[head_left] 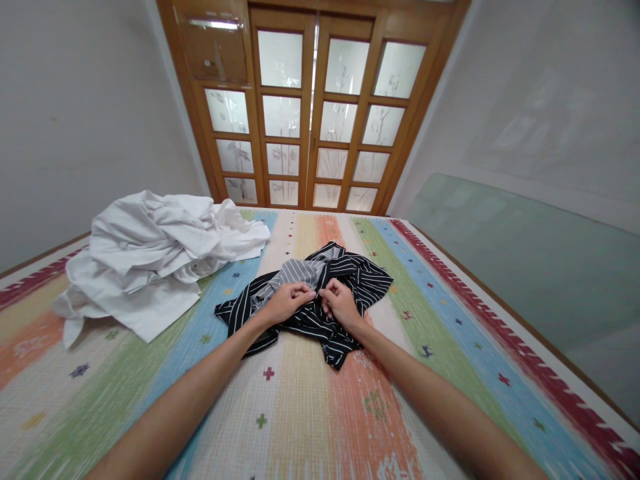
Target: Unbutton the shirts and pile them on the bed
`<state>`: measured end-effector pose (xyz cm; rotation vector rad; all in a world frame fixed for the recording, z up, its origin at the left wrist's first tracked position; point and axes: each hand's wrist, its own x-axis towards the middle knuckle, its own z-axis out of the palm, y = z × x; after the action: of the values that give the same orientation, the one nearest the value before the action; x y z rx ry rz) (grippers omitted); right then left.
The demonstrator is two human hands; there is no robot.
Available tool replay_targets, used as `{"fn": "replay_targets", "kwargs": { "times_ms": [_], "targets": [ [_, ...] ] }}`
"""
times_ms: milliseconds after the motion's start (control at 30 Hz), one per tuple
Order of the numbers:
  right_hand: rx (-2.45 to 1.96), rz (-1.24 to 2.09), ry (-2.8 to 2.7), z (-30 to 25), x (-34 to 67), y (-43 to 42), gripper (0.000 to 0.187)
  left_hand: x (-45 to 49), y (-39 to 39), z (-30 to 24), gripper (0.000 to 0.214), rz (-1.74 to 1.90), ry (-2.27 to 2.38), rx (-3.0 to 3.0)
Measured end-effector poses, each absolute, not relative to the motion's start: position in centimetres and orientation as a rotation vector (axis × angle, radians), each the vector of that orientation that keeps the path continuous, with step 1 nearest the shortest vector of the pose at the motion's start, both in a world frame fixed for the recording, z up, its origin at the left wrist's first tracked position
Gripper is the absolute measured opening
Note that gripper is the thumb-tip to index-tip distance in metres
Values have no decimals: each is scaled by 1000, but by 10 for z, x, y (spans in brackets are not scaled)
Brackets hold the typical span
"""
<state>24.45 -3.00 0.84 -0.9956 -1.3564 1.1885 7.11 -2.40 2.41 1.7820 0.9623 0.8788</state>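
Observation:
A crumpled black shirt with thin white stripes (367,277) lies in the middle of the colourful striped cover, part of its paler grey inner side turned up. My left hand (287,301) is closed in a pinch on the cloth near the shirt's centre. Right beside it, my right hand (341,303) pinches the same area, fingers curled and thumb against the index finger. The two sets of fingertips almost meet. What exact part of the shirt they grip is too small to make out.
A heap of white cloth (145,250) lies to the left on the patterned cover (295,413). Wooden doors with glass panes (310,113) stand beyond the far edge. A pale green panel (525,260) leans along the right wall.

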Motion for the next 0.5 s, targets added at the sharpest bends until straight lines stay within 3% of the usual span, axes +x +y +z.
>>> {"fn": "replay_targets", "kwargs": {
  "times_ms": [233, 500],
  "targets": [
    [-938, 1081, -1062, 45, 271, -12, 26, 48, -22, 56, 29, 814, 963, 2071],
    [-897, 979, -921, 93, 299, -5, 25, 31, -30, 94, 23, 1160, 1056, 1909]
  ]
}}
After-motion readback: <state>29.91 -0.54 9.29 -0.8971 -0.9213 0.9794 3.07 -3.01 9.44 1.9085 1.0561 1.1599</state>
